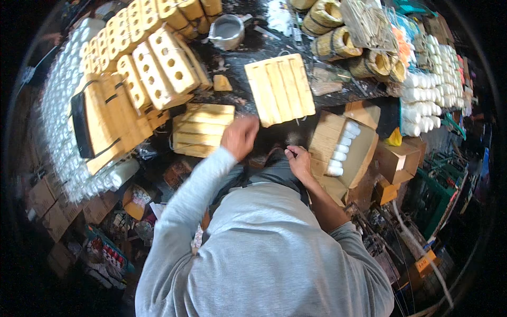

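My left hand (pixel 241 138) is curled, its fingers folded out of sight and slightly blurred. It is at the right edge of a pale yellow grooved block (pixel 203 129) on the near edge of the dark bench. My right hand (pixel 299 162) hangs above my lap, thumb and fingers pinched together; anything between them is too small to make out. A second yellow grooved block (pixel 280 89), with a thin wire along its side, lies on the bench ahead, between and beyond both hands.
Yellow blocks with round holes (pixel 163 66) stack at the left, beside many white cylinders (pixel 63 105). A grey pot (pixel 227 31) and a small yellow chunk (pixel 222 83) sit on the bench. Hollow yellow cylinders (pixel 338 42) lie far right. An open carton (pixel 359 153) holds white cylinders.
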Action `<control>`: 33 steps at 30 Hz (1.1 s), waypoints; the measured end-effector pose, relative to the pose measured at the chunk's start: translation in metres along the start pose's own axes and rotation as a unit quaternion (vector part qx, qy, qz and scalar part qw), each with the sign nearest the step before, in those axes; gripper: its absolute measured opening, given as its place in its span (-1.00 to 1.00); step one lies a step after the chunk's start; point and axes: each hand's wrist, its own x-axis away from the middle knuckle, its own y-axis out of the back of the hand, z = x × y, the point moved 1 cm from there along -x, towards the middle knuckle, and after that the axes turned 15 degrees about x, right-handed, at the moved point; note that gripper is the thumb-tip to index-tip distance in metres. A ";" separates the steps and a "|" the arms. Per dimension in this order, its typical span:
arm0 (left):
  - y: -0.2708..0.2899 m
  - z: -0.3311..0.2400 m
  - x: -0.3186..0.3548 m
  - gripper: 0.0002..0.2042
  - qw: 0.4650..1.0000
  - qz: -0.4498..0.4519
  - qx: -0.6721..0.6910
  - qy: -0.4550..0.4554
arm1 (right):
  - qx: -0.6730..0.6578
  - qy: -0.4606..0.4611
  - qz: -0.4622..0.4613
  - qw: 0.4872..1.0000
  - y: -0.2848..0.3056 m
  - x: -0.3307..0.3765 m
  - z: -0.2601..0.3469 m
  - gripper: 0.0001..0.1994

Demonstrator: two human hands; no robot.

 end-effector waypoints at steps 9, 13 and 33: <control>0.075 0.014 0.233 -0.87 0.980 -0.024 -0.044 0.191 | -0.072 0.164 0.052 0.982 -0.089 -0.030 0.117 -0.73; 0.092 0.003 0.206 -0.79 0.992 -0.064 -0.111 0.010 | 0.079 0.238 -0.034 0.967 -0.103 -0.038 0.139 -0.75; 0.189 -0.264 -0.012 -0.72 0.859 0.247 0.441 -0.075 | -0.142 0.355 -0.012 0.924 0.225 0.086 0.218 -0.74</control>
